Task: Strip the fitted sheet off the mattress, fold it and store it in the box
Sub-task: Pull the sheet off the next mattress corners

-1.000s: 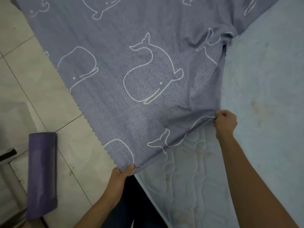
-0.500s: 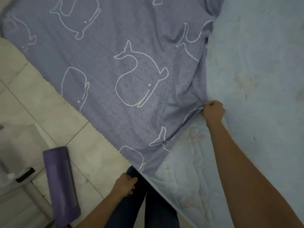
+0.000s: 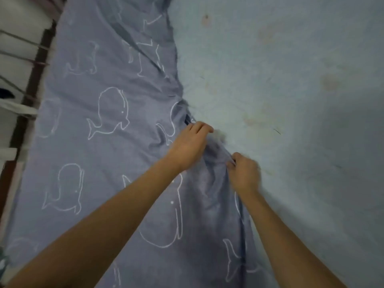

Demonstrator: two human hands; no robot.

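Both hands pinch the sheet's gathered edge: left hand (image 3: 190, 145) fingers curled over a bunch, right hand (image 3: 244, 173) closed on the hem just beside it. One fitted sheet (image 3: 108, 142) lies folded over the left half of one bare mattress (image 3: 291, 80). Risk: uneven pulling could skew the fold or slip the hem. No box in view.
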